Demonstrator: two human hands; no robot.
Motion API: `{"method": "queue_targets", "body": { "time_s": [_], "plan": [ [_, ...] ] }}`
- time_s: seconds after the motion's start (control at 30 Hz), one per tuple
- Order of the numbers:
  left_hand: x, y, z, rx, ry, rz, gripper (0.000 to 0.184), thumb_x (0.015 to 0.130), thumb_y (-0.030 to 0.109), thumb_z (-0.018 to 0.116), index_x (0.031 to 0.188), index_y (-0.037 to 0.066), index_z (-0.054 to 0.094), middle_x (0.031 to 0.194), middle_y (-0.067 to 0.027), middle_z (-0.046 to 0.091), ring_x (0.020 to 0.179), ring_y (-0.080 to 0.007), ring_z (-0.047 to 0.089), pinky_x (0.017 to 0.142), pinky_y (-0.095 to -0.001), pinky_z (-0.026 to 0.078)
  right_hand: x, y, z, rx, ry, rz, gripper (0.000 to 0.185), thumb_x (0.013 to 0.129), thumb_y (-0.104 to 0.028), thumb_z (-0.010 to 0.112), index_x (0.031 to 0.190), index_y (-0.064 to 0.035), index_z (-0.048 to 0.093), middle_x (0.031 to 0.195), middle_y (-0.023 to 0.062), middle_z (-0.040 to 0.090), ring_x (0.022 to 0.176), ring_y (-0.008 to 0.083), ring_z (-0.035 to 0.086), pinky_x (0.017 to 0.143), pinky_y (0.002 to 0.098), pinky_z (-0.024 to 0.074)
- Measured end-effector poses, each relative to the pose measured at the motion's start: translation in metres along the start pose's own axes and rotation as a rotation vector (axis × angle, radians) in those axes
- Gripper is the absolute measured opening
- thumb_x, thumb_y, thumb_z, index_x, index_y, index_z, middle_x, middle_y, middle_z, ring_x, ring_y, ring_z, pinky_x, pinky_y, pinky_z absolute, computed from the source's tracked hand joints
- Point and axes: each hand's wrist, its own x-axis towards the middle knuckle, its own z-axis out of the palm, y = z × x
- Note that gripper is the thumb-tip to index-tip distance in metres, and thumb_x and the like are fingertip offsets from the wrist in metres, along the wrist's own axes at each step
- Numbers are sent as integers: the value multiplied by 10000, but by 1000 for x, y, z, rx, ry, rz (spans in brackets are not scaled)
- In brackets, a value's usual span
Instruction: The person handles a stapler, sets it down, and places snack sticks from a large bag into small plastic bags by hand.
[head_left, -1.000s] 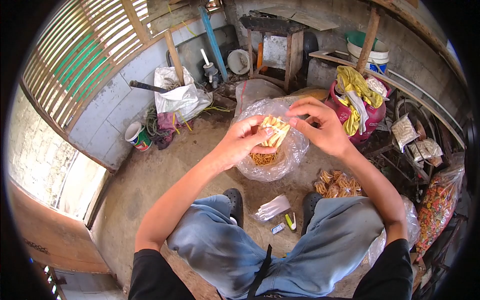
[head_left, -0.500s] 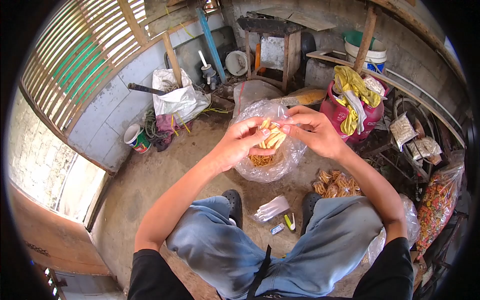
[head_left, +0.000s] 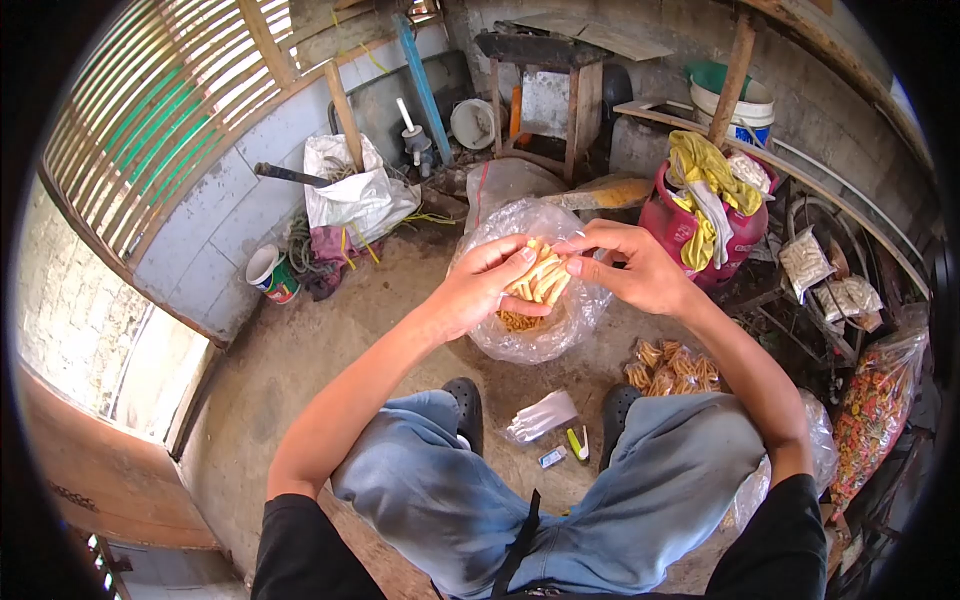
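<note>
A small clear bag of yellow snack sticks is held up in front of me. My left hand wraps its fingers and thumb round the bag's left side. At the bag's upper right, my right hand pinches its edge between thumb and fingers. Below both hands a large open plastic bag stands on the floor, with brown snack sticks inside, partly hidden by my left hand.
Between my feet lie a stack of clear bags, a green stapler and a small box. Filled packets lie by my right knee. Further off are a pink container and a white sack.
My right hand has come in from the right and closed on the small bag's top edge. The small bag has tilted slightly in my left hand.
</note>
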Motion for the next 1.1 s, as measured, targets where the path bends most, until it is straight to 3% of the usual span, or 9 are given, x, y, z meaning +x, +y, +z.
{"method": "queue_targets", "body": {
  "time_s": [0.2,0.3,0.4,0.57,0.73,0.87,0.93,1.0,1.1],
  "plan": [
    [-1,4,5,51,-40,-18,380,981,277,476,1278,43,449,1146,-101,590,1017,-201,621,795,-346,570,3,15,3,-66,28,-147,202,876,-137,647,1060,-59,678,892,85,648,787,157,590,682,295,471],
    [0,0,11,329,30,-29,361,942,243,574,1229,42,487,1102,-58,610,966,-119,603,782,-297,547,4,9,4,-88,18,-175,177,879,-108,632,1037,-46,680,863,97,648,767,179,595,689,305,473],
    [7,-14,4,368,-42,106,314,955,229,556,1200,35,522,1062,-41,629,957,-97,598,800,-255,507,4,4,2,-127,0,-184,163,884,-111,624,1019,-35,676,832,105,646,747,196,599,690,313,473],
    [5,-12,4,294,-49,74,293,956,215,554,1180,27,568,1016,-25,643,939,-71,586,819,-235,473,3,3,-2,-216,19,-203,171,906,-156,602,978,-9,653,792,121,632,714,214,584,680,325,469],
    [3,-8,6,376,7,-57,292,942,249,578,1141,39,621,992,-9,647,898,-56,583,791,-222,468,2,4,0,-118,3,-102,197,943,-164,565,857,11,593,729,38,564,702,86,498,637,262,422],
    [5,-11,7,280,56,-65,284,929,266,598,1106,49,646,952,14,643,838,-31,562,721,-207,451,3,13,3,-7,15,-8,239,936,-225,583,858,0,591,684,34,556,666,76,473,607,276,421],
    [9,-16,6,245,82,-66,277,926,259,603,1101,49,649,938,19,643,827,-25,557,704,-207,446,3,12,6,127,61,111,206,902,-202,642,820,-29,564,714,-23,549,677,36,459,604,242,414],
    [11,-22,7,284,135,100,304,882,309,649,924,9,677,770,1,628,665,-54,537,572,-234,423,3,4,5,101,55,100,190,873,-160,672,803,-40,544,732,-30,552,681,31,459,605,229,414],
    [10,-25,2,556,188,155,328,879,330,646,876,3,680,705,3,616,632,-52,529,550,-240,413,7,10,5,169,74,55,205,825,-85,714,789,-51,515,762,-32,562,686,26,471,605,214,416]
  ]
}}
